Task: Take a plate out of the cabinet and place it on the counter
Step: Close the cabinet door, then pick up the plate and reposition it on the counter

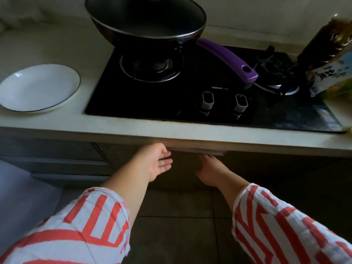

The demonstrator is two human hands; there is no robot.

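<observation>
- Two hands are reaching under the bench [171, 133] lip: the left hand [158, 161] is hanging with fingers [165, 165] released and empty, while the right hand [210, 169] is curling its fingers up at the pale cabinet pull [198, 150]; whether they are gripping it, I cannot tell.
- The plate [39, 87] is already lying on the bench, left of the hob [209, 88].
- Judging by its glaze, it is stiff, slippery and breakable; taking it by opposite rims seems safest.

Glossy white ceramic plate [39, 88]; glossy black glass hob [190, 109]; matt pale counter [133, 130]
</observation>
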